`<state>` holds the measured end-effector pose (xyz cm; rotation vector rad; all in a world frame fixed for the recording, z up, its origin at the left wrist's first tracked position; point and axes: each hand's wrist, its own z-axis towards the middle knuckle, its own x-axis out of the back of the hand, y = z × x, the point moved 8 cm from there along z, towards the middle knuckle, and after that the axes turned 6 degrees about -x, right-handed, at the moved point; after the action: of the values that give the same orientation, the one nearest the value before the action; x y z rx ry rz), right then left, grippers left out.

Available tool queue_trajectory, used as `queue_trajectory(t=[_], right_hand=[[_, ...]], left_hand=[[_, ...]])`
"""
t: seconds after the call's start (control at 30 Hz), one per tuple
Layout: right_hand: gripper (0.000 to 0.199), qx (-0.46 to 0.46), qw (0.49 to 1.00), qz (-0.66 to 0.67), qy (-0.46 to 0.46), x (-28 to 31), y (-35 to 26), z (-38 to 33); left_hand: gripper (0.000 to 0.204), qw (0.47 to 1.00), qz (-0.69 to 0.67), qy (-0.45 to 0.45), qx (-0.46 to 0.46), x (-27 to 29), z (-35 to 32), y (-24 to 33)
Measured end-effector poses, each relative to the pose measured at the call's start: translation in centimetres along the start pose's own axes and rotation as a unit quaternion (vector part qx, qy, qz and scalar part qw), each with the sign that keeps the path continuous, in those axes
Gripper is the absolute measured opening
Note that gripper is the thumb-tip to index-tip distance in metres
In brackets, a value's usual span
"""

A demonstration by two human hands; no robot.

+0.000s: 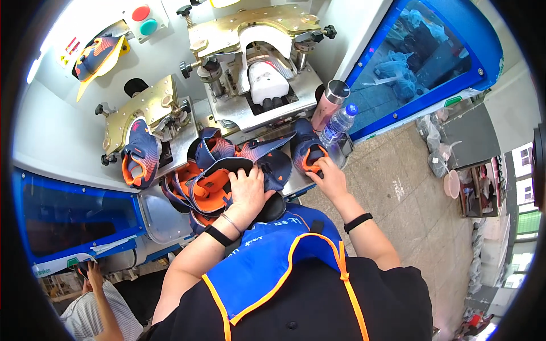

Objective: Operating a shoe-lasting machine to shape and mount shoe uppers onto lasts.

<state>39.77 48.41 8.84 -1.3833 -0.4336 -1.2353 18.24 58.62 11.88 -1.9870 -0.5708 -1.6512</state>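
Observation:
My right hand pinches the orange-lined collar of a navy shoe upper at the right end of the ledge. To its left, my left hand lies on a heap of navy and orange shoe uppers, its fingers apart and its thumb off to the side. Another dark upper is between the two hands. A navy and orange shoe upper rests on the smaller machine fixture at the left. The fingertips of my left hand are partly hidden among the uppers.
Ahead stands a brass-coloured clamping fixture with a white form. A pink flask and a water bottle stand just beyond my right hand. Red and green buttons are upper left. Another person sits lower left.

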Motion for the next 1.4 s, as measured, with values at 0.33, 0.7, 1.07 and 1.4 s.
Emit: queue_trajectory(t=[0.33,0.7,1.07,1.4], right_hand=[[0.029,0.166,0.953,0.081,0.239,14.5,-12.6,7.0],[0.038,0.172,0.973,-0.127,0.089,20.6,-27.8,39.7],[0.030,0.159,0.968,-0.017,0.192,15.1,-17.7,14.9],[0.026,0.139,0.986,-0.002,0.086,9.9,-18.2,10.9]], left_hand=[[0.066,0.969,-0.119,0.189,-0.106,5.7,-3.6,0.2],[0.039,0.928,-0.244,0.261,-0.102,10.3,-8.9,-3.3],[0.027,0.738,-0.661,0.121,-0.067,5.2,-6.7,-4.8],[0.050,0.257,-0.966,0.031,-0.004,6.7,7.2,-1.5]])
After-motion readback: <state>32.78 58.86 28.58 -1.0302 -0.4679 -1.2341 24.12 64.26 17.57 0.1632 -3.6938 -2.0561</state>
